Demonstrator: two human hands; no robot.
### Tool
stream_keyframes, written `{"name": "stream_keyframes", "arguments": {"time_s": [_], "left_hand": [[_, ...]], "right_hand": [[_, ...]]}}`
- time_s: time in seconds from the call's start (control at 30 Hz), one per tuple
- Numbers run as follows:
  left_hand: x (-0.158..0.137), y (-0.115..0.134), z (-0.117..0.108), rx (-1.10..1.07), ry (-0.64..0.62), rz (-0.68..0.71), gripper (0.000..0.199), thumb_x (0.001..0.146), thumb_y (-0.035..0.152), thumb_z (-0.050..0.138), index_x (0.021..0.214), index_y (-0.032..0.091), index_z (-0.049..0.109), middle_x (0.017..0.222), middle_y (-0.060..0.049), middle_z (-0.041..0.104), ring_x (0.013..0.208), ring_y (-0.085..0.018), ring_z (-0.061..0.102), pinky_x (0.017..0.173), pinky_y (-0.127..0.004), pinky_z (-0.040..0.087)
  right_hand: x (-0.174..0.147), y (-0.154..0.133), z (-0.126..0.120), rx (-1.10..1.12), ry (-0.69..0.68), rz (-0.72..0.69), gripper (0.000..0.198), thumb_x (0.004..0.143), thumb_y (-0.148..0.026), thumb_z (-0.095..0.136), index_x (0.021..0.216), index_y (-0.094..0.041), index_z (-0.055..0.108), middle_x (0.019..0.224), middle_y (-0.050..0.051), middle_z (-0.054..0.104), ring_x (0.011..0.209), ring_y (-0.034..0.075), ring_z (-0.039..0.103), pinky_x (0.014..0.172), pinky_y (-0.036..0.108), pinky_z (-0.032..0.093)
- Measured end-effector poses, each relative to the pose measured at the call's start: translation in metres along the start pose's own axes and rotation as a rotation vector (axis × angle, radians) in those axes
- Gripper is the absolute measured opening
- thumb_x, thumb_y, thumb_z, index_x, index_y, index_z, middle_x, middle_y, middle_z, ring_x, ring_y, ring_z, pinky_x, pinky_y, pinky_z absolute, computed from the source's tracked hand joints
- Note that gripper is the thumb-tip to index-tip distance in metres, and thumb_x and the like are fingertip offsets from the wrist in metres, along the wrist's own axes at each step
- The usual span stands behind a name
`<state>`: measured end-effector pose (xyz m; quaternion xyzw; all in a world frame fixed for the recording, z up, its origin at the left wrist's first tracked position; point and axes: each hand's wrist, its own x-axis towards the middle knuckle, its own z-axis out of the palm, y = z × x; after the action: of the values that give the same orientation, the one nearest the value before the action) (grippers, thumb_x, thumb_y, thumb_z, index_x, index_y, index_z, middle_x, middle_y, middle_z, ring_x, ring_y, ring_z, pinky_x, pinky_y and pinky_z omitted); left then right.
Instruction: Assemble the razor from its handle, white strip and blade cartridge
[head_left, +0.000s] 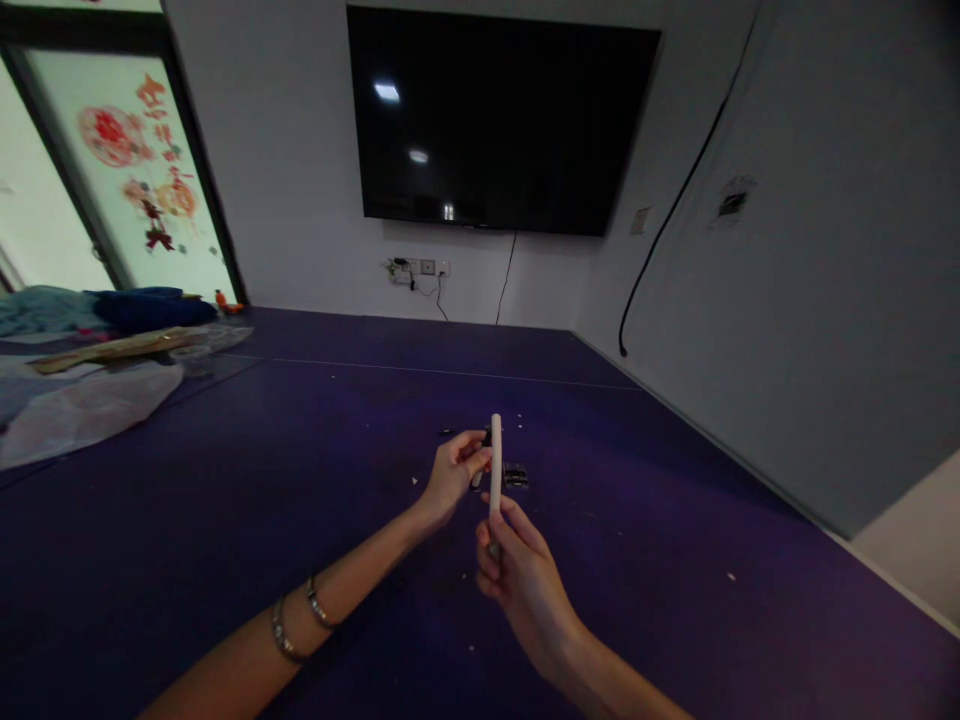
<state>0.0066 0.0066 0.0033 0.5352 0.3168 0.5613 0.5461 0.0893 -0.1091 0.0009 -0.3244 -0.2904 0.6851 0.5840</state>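
Observation:
In front of me my right hand (517,570) is closed round the lower part of a whitish, slightly curved rod (496,450), which stands nearly upright. Thumb and fingers of my left hand (456,468) are pinched just left of the rod, at a small black piece (487,437) whose kind I cannot make out. Whether that piece touches the rod is unclear. Behind the rod, a small clear case with dark contents (516,475) lies on the purple surface (360,540). A small dark object (446,432) lies beyond my left hand.
Small white scraps are scattered over the surface. At the far left lie plastic wrapping (97,410), a long tan piece (120,350) and dark blue cloth (154,308). A television (502,120) hangs on the wall ahead, and a black cable (675,210) dangles at the right.

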Motion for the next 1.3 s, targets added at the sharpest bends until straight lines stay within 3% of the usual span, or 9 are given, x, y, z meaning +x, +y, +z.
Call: {"name": "stream_keyframes", "arguments": {"time_s": [0.1, 0.23, 1.3], "left_hand": [[0.0003, -0.0002, 0.0004, -0.046, -0.002, -0.010, 0.029, 0.063, 0.030, 0.067, 0.087, 0.013, 0.062, 0.068, -0.002, 0.061, 0.057, -0.011, 0.056, 0.056, -0.024, 0.043], [-0.0006, -0.0023, 0.0012, -0.029, 0.005, -0.010, 0.029, 0.062, 0.027, 0.068, 0.087, 0.013, 0.062, 0.066, -0.001, 0.060, 0.056, -0.011, 0.055, 0.054, -0.023, 0.042], [-0.0002, -0.0060, 0.0001, -0.044, 0.000, -0.029, 0.027, 0.062, 0.027, 0.067, 0.086, 0.014, 0.063, 0.066, -0.002, 0.060, 0.055, -0.010, 0.055, 0.051, -0.021, 0.042]], "right_hand": [[-0.0044, 0.0056, 0.0010, -0.009, 0.010, 0.033, 0.032, 0.070, -0.039, 0.066, 0.093, -0.023, 0.050, 0.060, -0.007, 0.047, 0.040, 0.003, 0.030, 0.037, 0.017, 0.016], [-0.0016, 0.0002, 0.0037, 0.003, 0.009, -0.033, 0.028, 0.071, -0.038, 0.066, 0.090, -0.022, 0.051, 0.061, -0.006, 0.047, 0.040, 0.002, 0.027, 0.038, 0.017, 0.013], [0.0021, 0.0073, 0.0017, 0.001, -0.013, -0.018, 0.030, 0.072, -0.039, 0.064, 0.094, -0.023, 0.052, 0.061, -0.007, 0.043, 0.041, 0.002, 0.024, 0.038, 0.017, 0.012]]}}
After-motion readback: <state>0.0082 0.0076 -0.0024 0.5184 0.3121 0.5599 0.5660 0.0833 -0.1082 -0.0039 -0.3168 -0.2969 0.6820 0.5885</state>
